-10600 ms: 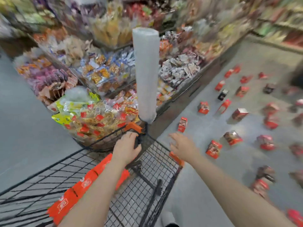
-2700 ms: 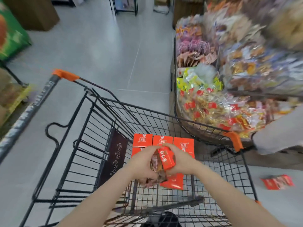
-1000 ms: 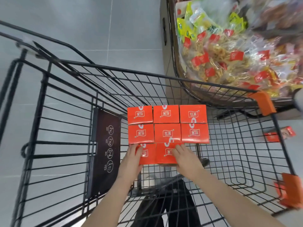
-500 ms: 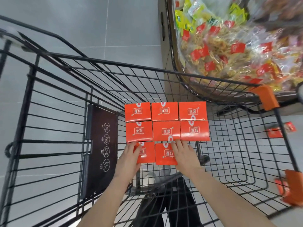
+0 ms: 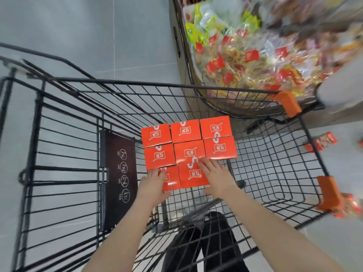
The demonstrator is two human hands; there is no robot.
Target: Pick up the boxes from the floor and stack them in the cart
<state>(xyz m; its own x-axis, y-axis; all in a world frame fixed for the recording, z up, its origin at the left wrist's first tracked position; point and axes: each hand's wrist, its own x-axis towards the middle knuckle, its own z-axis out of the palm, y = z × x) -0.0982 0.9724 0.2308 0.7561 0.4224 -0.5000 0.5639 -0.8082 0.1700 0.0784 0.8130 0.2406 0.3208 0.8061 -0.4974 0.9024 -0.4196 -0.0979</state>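
Step in hand: squaring up the front row of red boxes on the floor of the cart (image 5: 125,83), judged from where both hands sit.
Left hand (image 5: 152,185): fingers straight and fairly close together, lying flat on the left box of the front row (image 5: 172,180), just left of frame centre; it pinches nothing.
Right hand (image 5: 217,178): fingers spread and flat, resting along the right edge of the front-row box beside it (image 5: 193,174), fingertips reaching the seam with the middle row.
Boxes in the cart: 8 in 1 flat layer, 3 in the back row (image 5: 185,130), 3 in the middle row (image 5: 189,152), 2 in the front, all touching edge to edge at frame centre.
Gap: the front row lacks a 3rd box on its right, under the right hand.
How to do it well: press down and push both front boxes toward the middle row until the seams close, keeping left edges in line, so a 2nd layer will sit level.
Boxes left: at least 1 red box on the floor (image 5: 324,141) at the right edge of the frame, beyond the cart's wire side.
Risk: sliding across open wire mesh may snag a corner, so keep the push low and even.
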